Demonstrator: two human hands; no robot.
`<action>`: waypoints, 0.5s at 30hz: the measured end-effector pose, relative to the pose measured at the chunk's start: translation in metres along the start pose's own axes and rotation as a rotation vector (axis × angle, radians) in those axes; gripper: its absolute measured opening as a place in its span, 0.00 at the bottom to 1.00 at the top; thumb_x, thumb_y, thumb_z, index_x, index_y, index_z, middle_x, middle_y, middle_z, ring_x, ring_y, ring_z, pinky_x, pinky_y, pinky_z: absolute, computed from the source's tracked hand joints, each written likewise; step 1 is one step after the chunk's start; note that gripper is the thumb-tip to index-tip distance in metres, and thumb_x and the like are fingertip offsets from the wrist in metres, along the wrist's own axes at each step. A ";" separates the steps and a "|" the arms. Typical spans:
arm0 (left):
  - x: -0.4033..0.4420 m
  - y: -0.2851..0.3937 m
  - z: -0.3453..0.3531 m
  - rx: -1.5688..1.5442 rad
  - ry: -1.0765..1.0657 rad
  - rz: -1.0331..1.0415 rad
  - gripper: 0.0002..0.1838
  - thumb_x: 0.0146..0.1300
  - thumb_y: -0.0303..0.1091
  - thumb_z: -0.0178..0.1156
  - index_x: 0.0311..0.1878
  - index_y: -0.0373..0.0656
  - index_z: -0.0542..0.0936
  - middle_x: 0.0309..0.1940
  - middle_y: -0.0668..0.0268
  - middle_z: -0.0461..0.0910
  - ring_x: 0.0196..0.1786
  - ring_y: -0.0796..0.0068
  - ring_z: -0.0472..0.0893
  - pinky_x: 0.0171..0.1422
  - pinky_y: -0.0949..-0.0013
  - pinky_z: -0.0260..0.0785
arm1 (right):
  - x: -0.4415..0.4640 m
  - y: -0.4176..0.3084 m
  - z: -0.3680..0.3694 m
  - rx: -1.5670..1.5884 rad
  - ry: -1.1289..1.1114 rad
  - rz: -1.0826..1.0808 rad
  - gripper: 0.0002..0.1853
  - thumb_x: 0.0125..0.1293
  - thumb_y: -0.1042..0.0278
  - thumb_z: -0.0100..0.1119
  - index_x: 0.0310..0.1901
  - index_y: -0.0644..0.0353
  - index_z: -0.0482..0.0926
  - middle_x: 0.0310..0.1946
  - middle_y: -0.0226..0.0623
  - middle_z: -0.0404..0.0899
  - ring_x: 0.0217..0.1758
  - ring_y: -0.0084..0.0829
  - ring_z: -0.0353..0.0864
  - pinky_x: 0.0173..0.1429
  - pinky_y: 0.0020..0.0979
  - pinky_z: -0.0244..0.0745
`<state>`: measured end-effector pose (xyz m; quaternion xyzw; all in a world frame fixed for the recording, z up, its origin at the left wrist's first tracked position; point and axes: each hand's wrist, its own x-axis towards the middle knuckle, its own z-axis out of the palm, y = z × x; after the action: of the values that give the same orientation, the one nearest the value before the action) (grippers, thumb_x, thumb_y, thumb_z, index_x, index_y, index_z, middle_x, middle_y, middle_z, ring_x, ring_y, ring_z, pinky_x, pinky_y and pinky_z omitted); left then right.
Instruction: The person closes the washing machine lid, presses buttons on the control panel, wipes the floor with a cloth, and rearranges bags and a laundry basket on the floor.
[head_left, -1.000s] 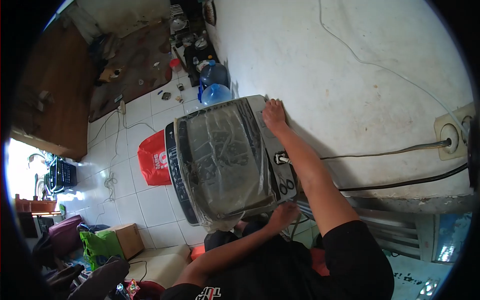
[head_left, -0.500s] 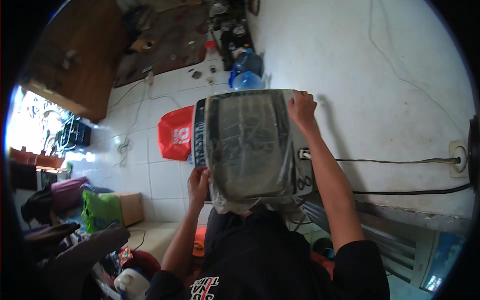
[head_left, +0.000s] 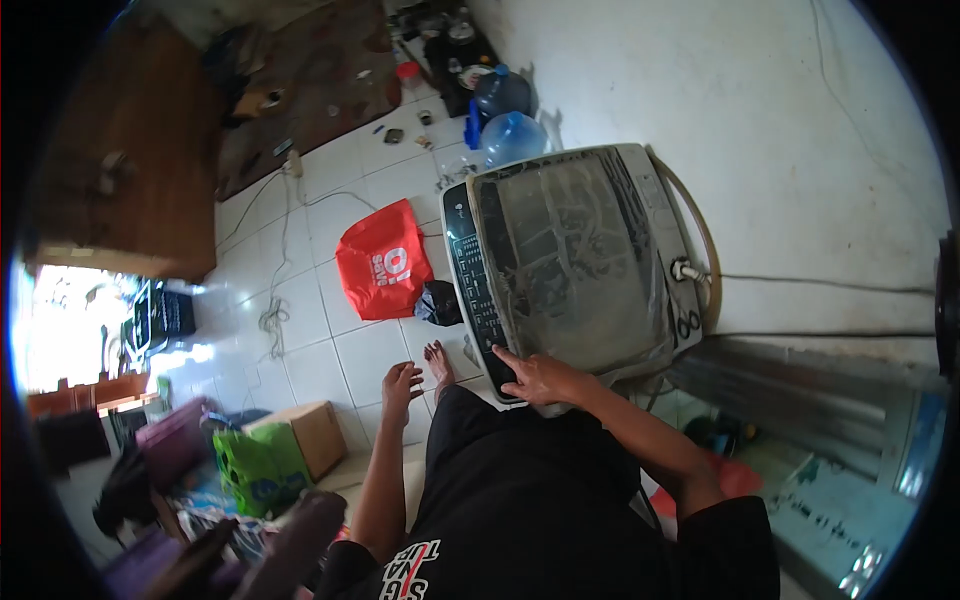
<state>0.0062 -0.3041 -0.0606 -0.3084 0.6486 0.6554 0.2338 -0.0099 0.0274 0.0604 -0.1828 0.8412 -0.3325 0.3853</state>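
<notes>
A top-loading washing machine (head_left: 575, 255) stands in front of me against the wall, its lid covered with wrinkled clear plastic. Along its left edge runs a dark control panel (head_left: 468, 265) with printed labels. My right hand (head_left: 540, 380) is over the near end of that panel, index finger stretched out with its tip at the panel surface; whether it presses a button I cannot tell. To the left of the machine, my left hand (head_left: 402, 385) hangs in the air above the floor, fingers loosely bent and apart, holding nothing.
A red bag (head_left: 385, 262) and a black plastic bag (head_left: 438, 303) lie on the tiles left of the machine. Blue water jugs (head_left: 513, 138) stand beyond it. A brown hose (head_left: 700, 215) curves behind it, and cables run along the wall. A green bag (head_left: 262, 465) sits beside a cardboard box (head_left: 318, 437).
My right hand has left the machine's far right corner and come to the control panel. My left hand has come off the machine's left edge. The view has shifted, showing the machine farther right.
</notes>
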 end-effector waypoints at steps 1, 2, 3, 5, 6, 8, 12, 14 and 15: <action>0.012 -0.004 -0.024 0.077 -0.018 -0.047 0.20 0.70 0.45 0.56 0.57 0.42 0.75 0.46 0.62 0.82 0.44 0.70 0.81 0.43 0.64 0.76 | 0.009 -0.006 0.015 -0.057 0.058 0.064 0.44 0.69 0.52 0.54 0.77 0.57 0.41 0.34 0.57 0.82 0.40 0.54 0.82 0.48 0.48 0.74; 0.027 -0.010 -0.050 0.163 -0.013 -0.098 0.20 0.70 0.46 0.56 0.58 0.44 0.75 0.46 0.62 0.82 0.44 0.70 0.81 0.43 0.63 0.76 | 0.019 -0.011 0.026 -0.125 0.109 0.127 0.46 0.69 0.52 0.53 0.77 0.59 0.37 0.35 0.59 0.82 0.42 0.55 0.82 0.49 0.49 0.75; 0.046 -0.023 -0.081 0.171 -0.022 -0.143 0.20 0.70 0.46 0.55 0.58 0.44 0.74 0.47 0.61 0.82 0.45 0.69 0.81 0.43 0.62 0.76 | 0.026 -0.016 0.036 -0.222 0.109 0.173 0.50 0.68 0.52 0.54 0.76 0.66 0.31 0.33 0.58 0.82 0.40 0.55 0.83 0.47 0.48 0.77; 0.060 -0.033 -0.134 0.236 0.023 -0.181 0.20 0.70 0.45 0.55 0.57 0.40 0.75 0.44 0.61 0.81 0.41 0.71 0.79 0.40 0.66 0.74 | 0.031 -0.033 0.045 -0.247 0.086 0.283 0.51 0.68 0.51 0.55 0.75 0.68 0.31 0.33 0.56 0.83 0.38 0.54 0.83 0.45 0.47 0.78; 0.061 -0.023 -0.156 0.325 0.045 -0.233 0.20 0.69 0.44 0.56 0.56 0.40 0.74 0.43 0.61 0.82 0.41 0.72 0.79 0.39 0.66 0.74 | 0.038 -0.041 0.046 -0.269 0.087 0.358 0.52 0.67 0.51 0.56 0.75 0.70 0.31 0.33 0.54 0.84 0.37 0.52 0.84 0.44 0.47 0.79; 0.073 -0.017 -0.197 0.421 0.057 -0.239 0.19 0.68 0.43 0.57 0.55 0.40 0.75 0.42 0.61 0.82 0.37 0.71 0.79 0.37 0.67 0.74 | 0.045 -0.047 0.055 -0.258 0.147 0.401 0.52 0.67 0.51 0.57 0.75 0.71 0.31 0.33 0.53 0.84 0.36 0.52 0.84 0.42 0.46 0.79; 0.112 0.021 -0.219 0.591 0.012 0.015 0.16 0.67 0.42 0.58 0.50 0.40 0.78 0.36 0.63 0.83 0.31 0.73 0.80 0.34 0.67 0.73 | 0.045 -0.049 0.072 -0.289 0.300 0.488 0.55 0.63 0.52 0.62 0.75 0.70 0.34 0.34 0.52 0.84 0.37 0.49 0.85 0.44 0.45 0.80; 0.133 0.041 -0.210 0.715 -0.080 0.343 0.15 0.65 0.43 0.59 0.45 0.40 0.80 0.30 0.61 0.83 0.30 0.73 0.81 0.36 0.67 0.74 | 0.043 -0.046 0.081 -0.306 0.376 0.500 0.54 0.62 0.52 0.62 0.75 0.70 0.35 0.33 0.52 0.84 0.37 0.49 0.85 0.43 0.45 0.80; 0.141 0.063 -0.192 0.773 -0.127 0.393 0.15 0.65 0.42 0.59 0.45 0.40 0.79 0.30 0.61 0.83 0.30 0.72 0.81 0.36 0.66 0.74 | 0.043 -0.047 0.087 -0.333 0.434 0.487 0.54 0.61 0.52 0.62 0.75 0.69 0.36 0.33 0.51 0.84 0.37 0.49 0.85 0.42 0.45 0.80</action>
<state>-0.1180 -0.5112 -0.1097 -0.0280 0.8769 0.4143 0.2422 0.0316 -0.0665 0.0287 0.0375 0.9647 -0.1207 0.2309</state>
